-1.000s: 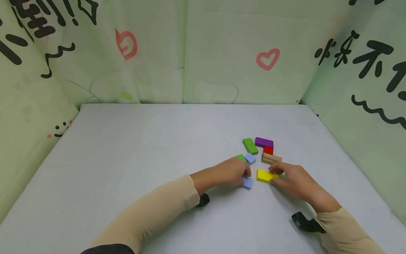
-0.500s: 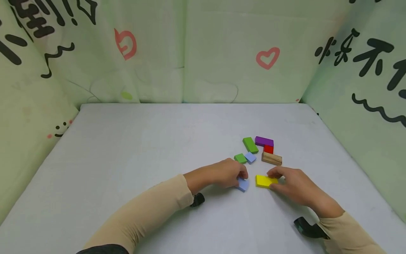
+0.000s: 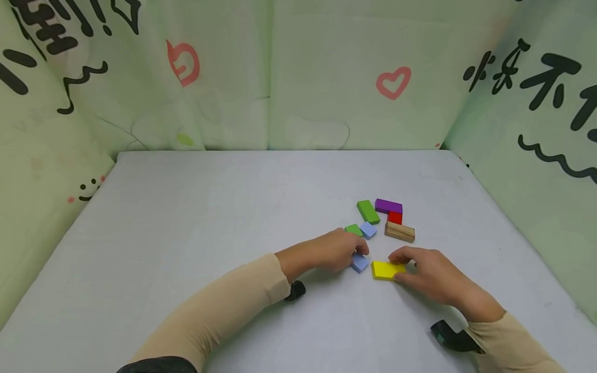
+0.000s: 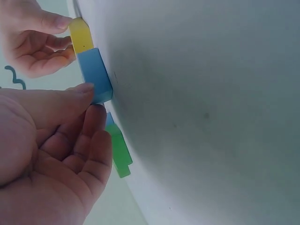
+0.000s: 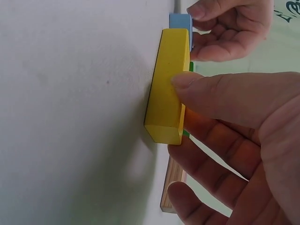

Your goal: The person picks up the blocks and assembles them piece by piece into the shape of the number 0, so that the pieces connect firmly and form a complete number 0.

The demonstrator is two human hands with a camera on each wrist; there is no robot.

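Note:
A blue block [image 3: 359, 262] lies under the fingers of my left hand [image 3: 333, 250]; in the left wrist view thumb and fingertips pinch one end of that blue block [image 4: 95, 75]. My right hand [image 3: 431, 274] holds a yellow block [image 3: 386, 270] by its right end. The right wrist view shows the thumb on the near long side of the yellow block [image 5: 168, 89], the fingers on the far side. Blue and yellow sit close together on the white table, a narrow gap between them in the head view.
Beyond the hands lie a small green block [image 3: 353, 229], another blue block [image 3: 368, 230], a longer green block [image 3: 368, 212], a purple block [image 3: 388, 206], a red block [image 3: 395, 217] and a wood-grain block [image 3: 399, 231]. Printed cloth [image 3: 322, 77] walls the white table [image 3: 210, 207].
The yellow block has slid left and nearer in my right hand, turning slightly. The blue block in my left hand shifted left and nearer, then back up toward the other blocks.

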